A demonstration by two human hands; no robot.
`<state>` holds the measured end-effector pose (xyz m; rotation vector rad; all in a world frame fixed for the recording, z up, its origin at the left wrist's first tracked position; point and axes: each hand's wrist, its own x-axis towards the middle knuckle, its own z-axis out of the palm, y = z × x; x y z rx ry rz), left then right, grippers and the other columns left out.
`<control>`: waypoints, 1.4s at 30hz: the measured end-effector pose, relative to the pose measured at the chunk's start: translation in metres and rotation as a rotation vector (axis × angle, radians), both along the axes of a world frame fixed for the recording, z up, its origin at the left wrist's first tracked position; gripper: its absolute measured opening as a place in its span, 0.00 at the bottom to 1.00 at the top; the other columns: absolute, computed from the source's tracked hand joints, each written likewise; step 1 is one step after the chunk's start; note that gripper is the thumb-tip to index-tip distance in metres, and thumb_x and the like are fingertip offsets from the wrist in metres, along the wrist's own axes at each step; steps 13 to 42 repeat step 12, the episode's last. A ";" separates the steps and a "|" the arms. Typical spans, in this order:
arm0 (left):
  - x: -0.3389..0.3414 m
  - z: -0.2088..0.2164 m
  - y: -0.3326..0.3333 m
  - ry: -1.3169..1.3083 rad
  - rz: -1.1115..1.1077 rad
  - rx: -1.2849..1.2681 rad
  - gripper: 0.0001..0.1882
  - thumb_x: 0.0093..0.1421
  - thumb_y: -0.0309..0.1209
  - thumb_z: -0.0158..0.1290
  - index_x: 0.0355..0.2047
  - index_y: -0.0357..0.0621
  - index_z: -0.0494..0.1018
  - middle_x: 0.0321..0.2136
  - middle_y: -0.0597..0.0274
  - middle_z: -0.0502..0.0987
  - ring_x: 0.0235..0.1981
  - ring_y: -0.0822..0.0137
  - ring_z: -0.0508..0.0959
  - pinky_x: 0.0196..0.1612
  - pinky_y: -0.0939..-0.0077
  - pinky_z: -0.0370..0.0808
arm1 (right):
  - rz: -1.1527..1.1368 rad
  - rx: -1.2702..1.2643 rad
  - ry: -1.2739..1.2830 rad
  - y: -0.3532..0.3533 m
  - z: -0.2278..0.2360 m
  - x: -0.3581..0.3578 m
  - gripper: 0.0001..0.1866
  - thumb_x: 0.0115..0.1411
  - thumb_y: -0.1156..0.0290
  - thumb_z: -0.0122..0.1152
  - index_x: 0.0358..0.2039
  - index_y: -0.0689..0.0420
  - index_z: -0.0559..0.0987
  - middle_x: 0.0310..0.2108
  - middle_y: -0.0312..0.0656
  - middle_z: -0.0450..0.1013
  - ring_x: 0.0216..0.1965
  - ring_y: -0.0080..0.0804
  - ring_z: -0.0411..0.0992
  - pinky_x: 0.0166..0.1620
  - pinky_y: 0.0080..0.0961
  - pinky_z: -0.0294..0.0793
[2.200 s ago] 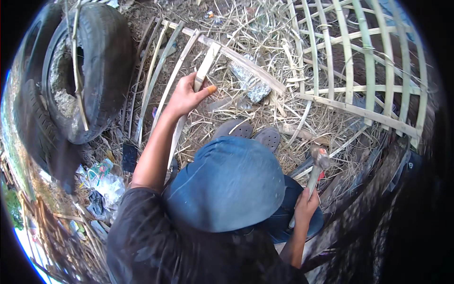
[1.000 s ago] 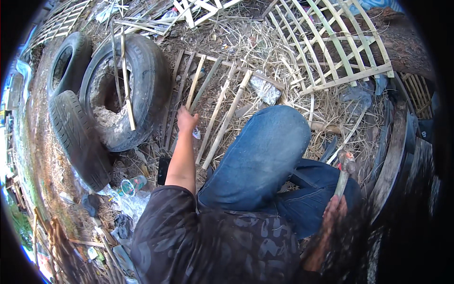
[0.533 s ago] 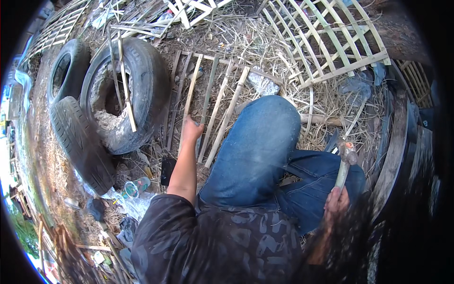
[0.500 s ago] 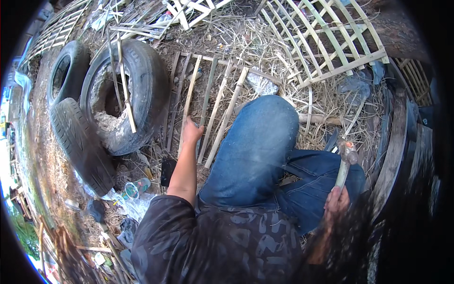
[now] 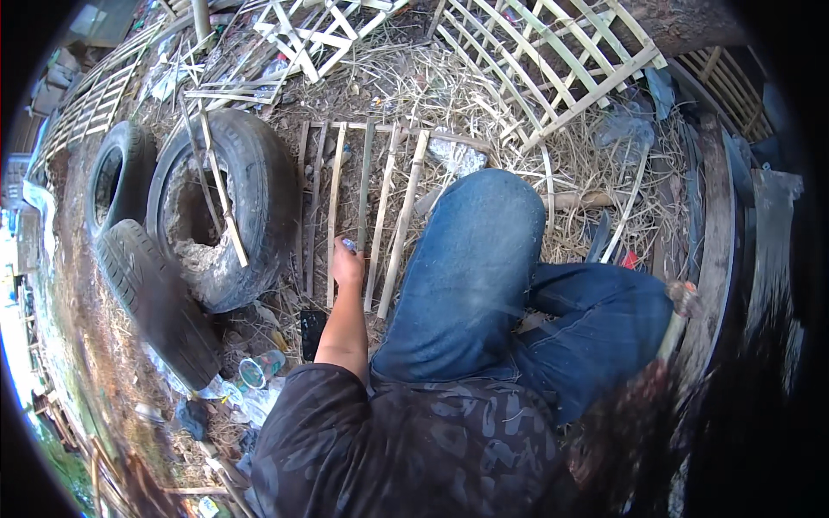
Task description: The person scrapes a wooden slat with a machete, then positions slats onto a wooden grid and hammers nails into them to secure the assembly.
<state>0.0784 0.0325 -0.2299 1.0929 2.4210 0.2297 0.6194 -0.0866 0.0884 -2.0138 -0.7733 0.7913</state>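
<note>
My left hand (image 5: 348,268) reaches down to a row of split bamboo slats (image 5: 385,220) laid side by side on the ground. Its fingers are closed beside one slat, and a small pale, shiny bit (image 5: 349,245) shows at them, too small to name. Out to the right, beyond my bent knee, my right hand (image 5: 646,386) is dark and smeared, wrapped round the handle of a hammer (image 5: 672,335). The hammer's chunky, worn head (image 5: 685,299) points away from me. A crosspiece (image 5: 453,137) runs under or along the slats' far ends.
Old tyres (image 5: 259,181) stand on the left, one with bamboo strips leaning across it. A woven bamboo lattice (image 5: 553,73) lies at the far right over straw. A dark phone-like slab (image 5: 313,335) and a clear plastic cup (image 5: 253,372) sit near my left arm. A weathered plank (image 5: 717,224) borders the right.
My right hand has swung the hammer outward to the right and slightly down. My left hand stays by the slats, its fingers now drawn in. The whole view has shifted a little.
</note>
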 end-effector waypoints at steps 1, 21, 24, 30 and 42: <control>0.000 -0.003 -0.004 0.058 0.030 0.074 0.33 0.48 0.31 0.60 0.53 0.47 0.59 0.35 0.49 0.77 0.38 0.47 0.77 0.40 0.55 0.74 | -0.040 -0.007 -0.008 0.000 0.007 0.005 0.16 0.67 0.58 0.47 0.26 0.53 0.66 0.12 0.28 0.58 0.10 0.12 0.54 0.11 0.13 0.52; 0.032 -0.041 0.008 -0.158 -0.615 0.432 0.28 0.49 0.29 0.58 0.51 0.43 0.64 0.43 0.44 0.69 0.47 0.47 0.71 0.51 0.59 0.68 | 0.078 0.105 0.376 0.027 -0.002 0.000 0.12 0.62 0.66 0.55 0.43 0.54 0.64 0.17 0.31 0.59 0.12 0.17 0.58 0.13 0.16 0.59; 0.032 -0.041 0.008 -0.158 -0.615 0.432 0.28 0.49 0.29 0.58 0.51 0.43 0.64 0.43 0.44 0.69 0.47 0.47 0.71 0.51 0.59 0.68 | 0.078 0.105 0.376 0.027 -0.002 0.000 0.12 0.62 0.66 0.55 0.43 0.54 0.64 0.17 0.31 0.59 0.12 0.17 0.58 0.13 0.16 0.59; 0.032 -0.041 0.008 -0.158 -0.615 0.432 0.28 0.49 0.29 0.58 0.51 0.43 0.64 0.43 0.44 0.69 0.47 0.47 0.71 0.51 0.59 0.68 | 0.078 0.105 0.376 0.027 -0.002 0.000 0.12 0.62 0.66 0.55 0.43 0.54 0.64 0.17 0.31 0.59 0.12 0.17 0.58 0.13 0.16 0.59; 0.032 -0.041 0.008 -0.158 -0.615 0.432 0.28 0.49 0.29 0.58 0.51 0.43 0.64 0.43 0.44 0.69 0.47 0.47 0.71 0.51 0.59 0.68 | 0.078 0.105 0.376 0.027 -0.002 0.000 0.12 0.62 0.66 0.55 0.43 0.54 0.64 0.17 0.31 0.59 0.12 0.17 0.58 0.13 0.16 0.59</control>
